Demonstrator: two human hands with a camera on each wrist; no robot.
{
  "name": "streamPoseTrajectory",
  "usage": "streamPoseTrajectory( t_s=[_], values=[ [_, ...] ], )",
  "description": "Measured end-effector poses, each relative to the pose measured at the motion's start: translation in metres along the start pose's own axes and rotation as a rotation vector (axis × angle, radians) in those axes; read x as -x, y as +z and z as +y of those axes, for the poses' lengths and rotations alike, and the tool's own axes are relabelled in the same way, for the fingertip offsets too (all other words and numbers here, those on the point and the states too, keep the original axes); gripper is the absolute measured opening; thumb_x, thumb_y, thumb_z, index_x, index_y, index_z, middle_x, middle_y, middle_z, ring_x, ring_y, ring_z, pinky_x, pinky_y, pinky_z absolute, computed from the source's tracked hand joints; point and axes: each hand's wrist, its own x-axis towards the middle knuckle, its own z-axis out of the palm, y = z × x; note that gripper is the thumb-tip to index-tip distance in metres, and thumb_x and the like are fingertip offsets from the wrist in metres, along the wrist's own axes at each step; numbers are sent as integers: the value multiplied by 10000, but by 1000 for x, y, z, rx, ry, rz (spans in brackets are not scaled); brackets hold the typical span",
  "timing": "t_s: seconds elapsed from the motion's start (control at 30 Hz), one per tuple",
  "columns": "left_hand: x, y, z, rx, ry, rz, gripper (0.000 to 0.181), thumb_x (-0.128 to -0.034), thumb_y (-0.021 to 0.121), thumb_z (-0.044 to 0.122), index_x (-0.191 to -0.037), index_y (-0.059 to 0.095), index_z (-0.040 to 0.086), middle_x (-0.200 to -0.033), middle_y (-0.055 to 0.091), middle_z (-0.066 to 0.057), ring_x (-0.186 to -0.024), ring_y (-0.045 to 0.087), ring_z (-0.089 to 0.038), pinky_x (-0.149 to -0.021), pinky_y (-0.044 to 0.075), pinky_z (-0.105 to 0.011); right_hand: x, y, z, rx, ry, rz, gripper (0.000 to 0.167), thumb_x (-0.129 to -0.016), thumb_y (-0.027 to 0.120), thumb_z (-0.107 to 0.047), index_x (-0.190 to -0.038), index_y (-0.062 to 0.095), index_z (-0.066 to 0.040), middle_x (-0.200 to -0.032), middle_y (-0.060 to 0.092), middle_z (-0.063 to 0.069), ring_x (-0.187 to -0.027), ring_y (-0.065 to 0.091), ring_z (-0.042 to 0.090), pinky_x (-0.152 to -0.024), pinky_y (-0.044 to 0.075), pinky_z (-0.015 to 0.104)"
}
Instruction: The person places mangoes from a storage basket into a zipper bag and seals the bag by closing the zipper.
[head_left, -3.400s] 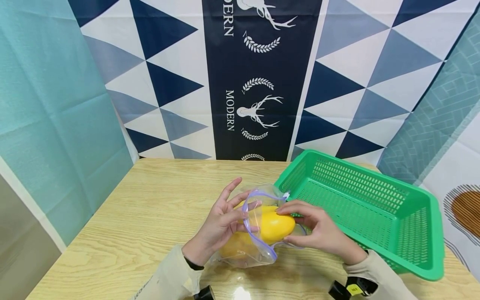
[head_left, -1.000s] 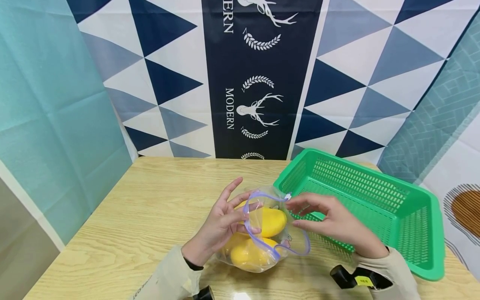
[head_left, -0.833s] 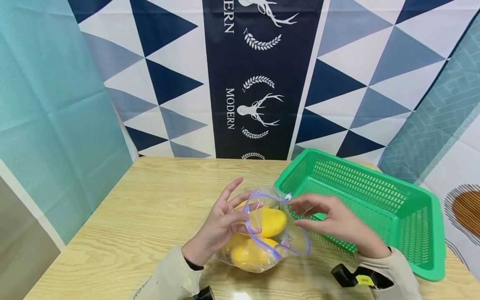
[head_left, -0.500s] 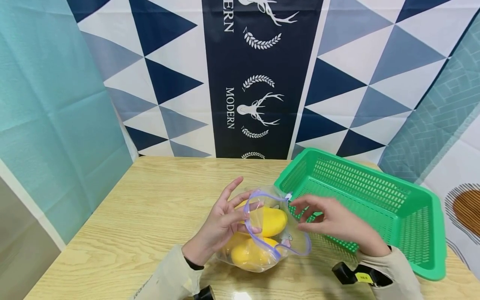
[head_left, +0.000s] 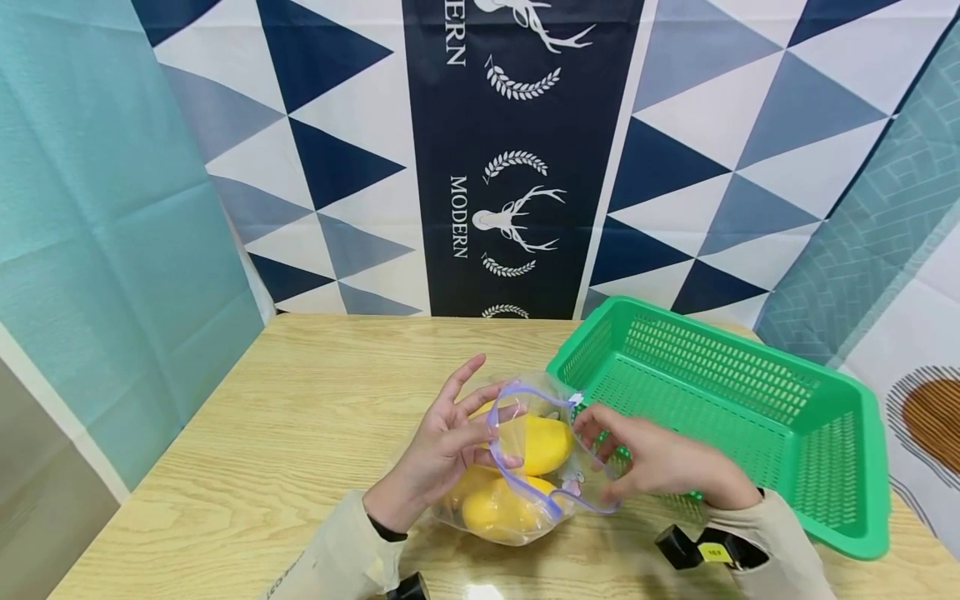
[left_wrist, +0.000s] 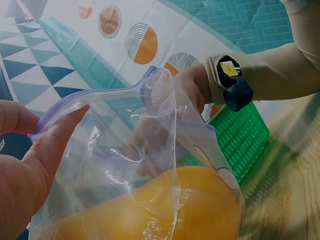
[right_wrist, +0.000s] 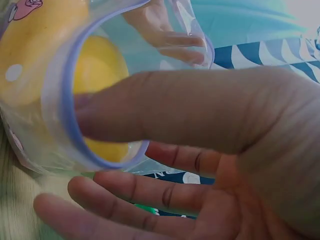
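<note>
From here I see the left hand pinching the clear bag, bottom middle, yellow fruit inside. The right hand, fingers loose, has dropped lower, at its edge.

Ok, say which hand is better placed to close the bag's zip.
Probably the right hand: it seems free and is nearer the white slider, while the left hand pinches the purple rim of the bag.

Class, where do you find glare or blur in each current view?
Head view: a white glare spot on the table, bottom edge; left wrist view: bright streaks on the bag; right wrist view: the right hand, close to the lens, looks blurred.
</note>
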Motion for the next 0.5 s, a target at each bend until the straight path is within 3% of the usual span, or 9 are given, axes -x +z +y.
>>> streamPoseTrajectory(
  t_s=[0.27, 0.5],
  values=[
    [1, 0, 0, 2, -7, 0, 855, -870, 444, -159, -1583, 106, 170, -1490, 351, -193, -1214, 583, -228, -728, 614, -424, 0, 0, 2, -32, 22, -31, 631, -767, 739, 3, -1314, 437, -88, -1170, 540, 124, -965, 600, 252, -730, 585, 320],
    [0, 1, 1, -3, -8, 10, 858, -866, 444, -160, -1582, 103, 168, -1486, 345, -188, -1219, 578, -233, -723, 616, -419, -2, 0, 3, -63, -23, -27, 571, -801, 714, 48, -1303, 462, -56, -1195, 546, 134, -970, 625, 237, -755, 588, 302]
  ],
)
